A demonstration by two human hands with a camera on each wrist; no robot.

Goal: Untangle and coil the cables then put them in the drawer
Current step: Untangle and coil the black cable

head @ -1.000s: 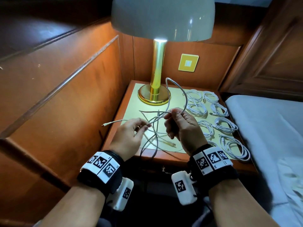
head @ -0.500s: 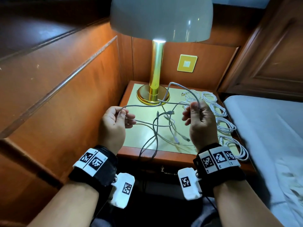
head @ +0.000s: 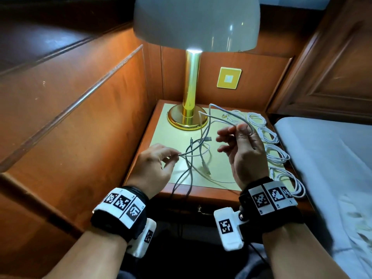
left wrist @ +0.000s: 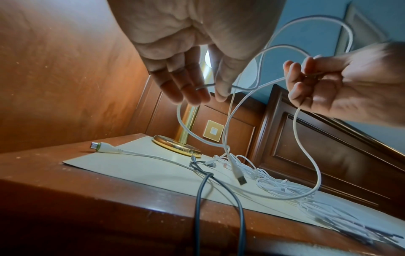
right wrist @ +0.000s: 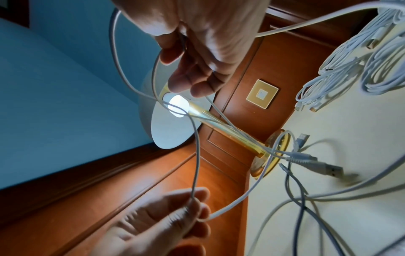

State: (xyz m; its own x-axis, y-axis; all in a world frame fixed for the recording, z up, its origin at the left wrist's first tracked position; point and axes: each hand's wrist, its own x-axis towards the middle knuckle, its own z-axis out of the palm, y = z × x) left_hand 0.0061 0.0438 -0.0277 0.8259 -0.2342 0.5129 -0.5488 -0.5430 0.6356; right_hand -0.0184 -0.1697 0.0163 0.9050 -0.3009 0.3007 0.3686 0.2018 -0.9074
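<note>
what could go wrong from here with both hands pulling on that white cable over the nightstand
The white cable pinched by the left hand and right hand still crosses the dark grey cable; pulling apart may tighten the knot.

The grey cable hangs over the wooden nightstand's front edge and could slide off.

A tug might drag loose strands into the coiled white cables beside the right hand.

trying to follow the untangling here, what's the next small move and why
Probably lift the white cable up and away from the grey cable. The left hand pinches it low, the right hand holds its loop higher, and its strands cross the grey one on the nightstand.
</note>
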